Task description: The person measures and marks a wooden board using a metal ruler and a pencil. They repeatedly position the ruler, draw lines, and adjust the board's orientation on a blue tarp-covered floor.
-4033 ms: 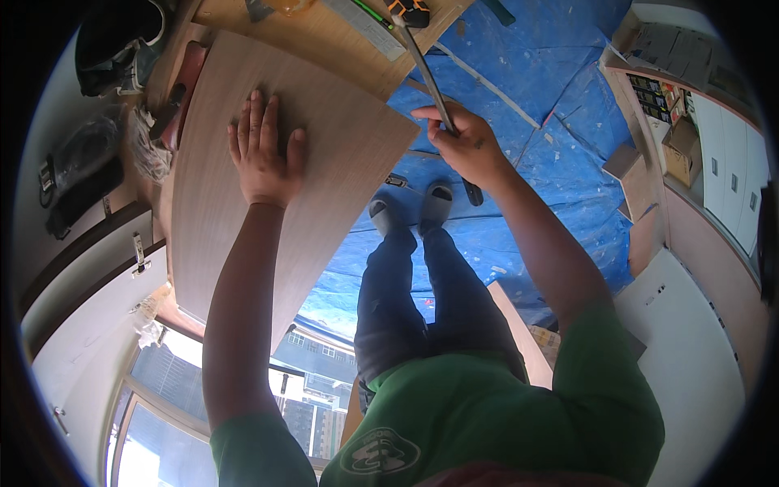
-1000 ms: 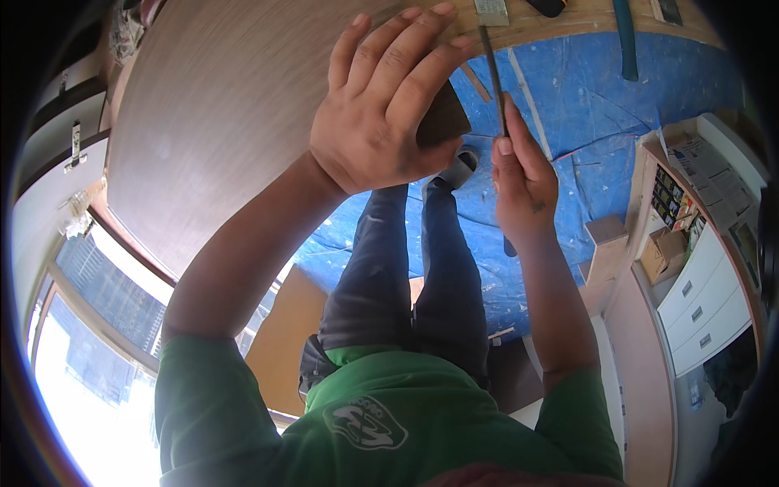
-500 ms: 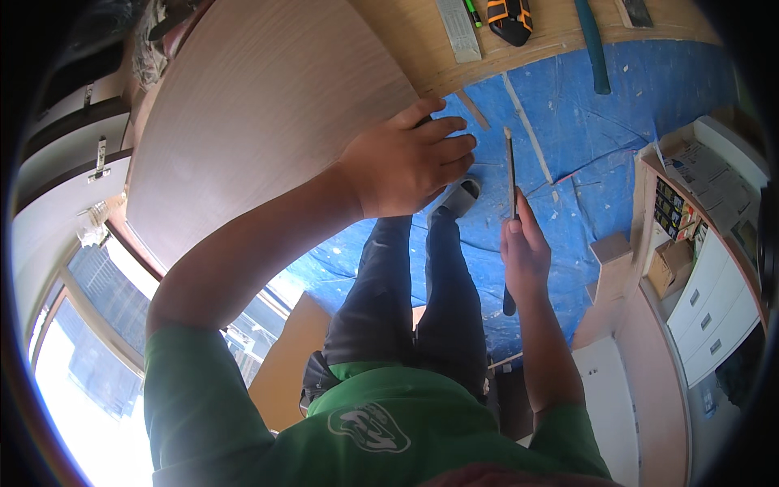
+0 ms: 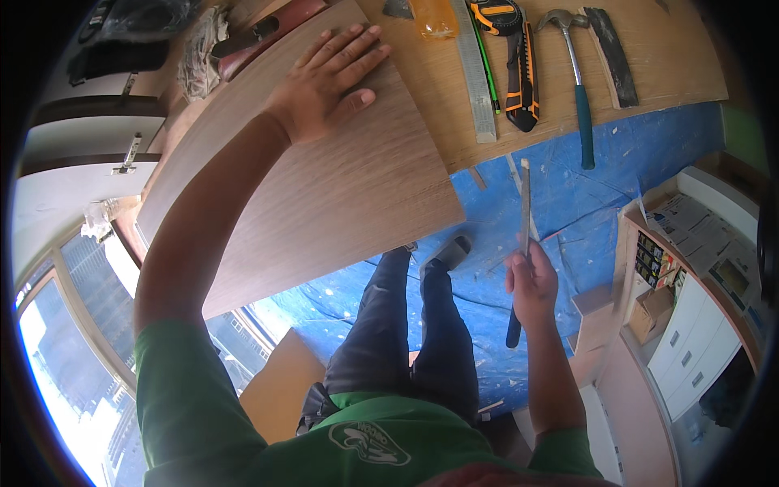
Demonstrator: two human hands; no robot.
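My left hand [image 4: 320, 85] lies flat on a wood-grain board [image 4: 341, 191], fingers spread toward its far edge. The board rests on a wooden worktop [image 4: 454, 105] and juts out over its near side. Closed round the lower part of a long, thin metal file [image 4: 525, 203] is my right hand [image 4: 533, 284]. The file stands out to the right of the board, apart from it, its pale tip pointing away from me and its dark handle end showing below my fist.
On the worktop lie a metal ruler [image 4: 477, 89], a green pencil [image 4: 489, 77], an orange-black utility knife [image 4: 522, 89], a tape measure [image 4: 495, 15], a hammer [image 4: 582, 105] and a dark block [image 4: 613, 61]. Blue sheeting [image 4: 487, 300] covers the floor. A white-drawered cabinet [image 4: 690, 333] stands right.
My left hand has gone from the board's near right corner to flat on its top, farther away and left. The file in my right hand now appears slightly lower; more of the worktop shows.
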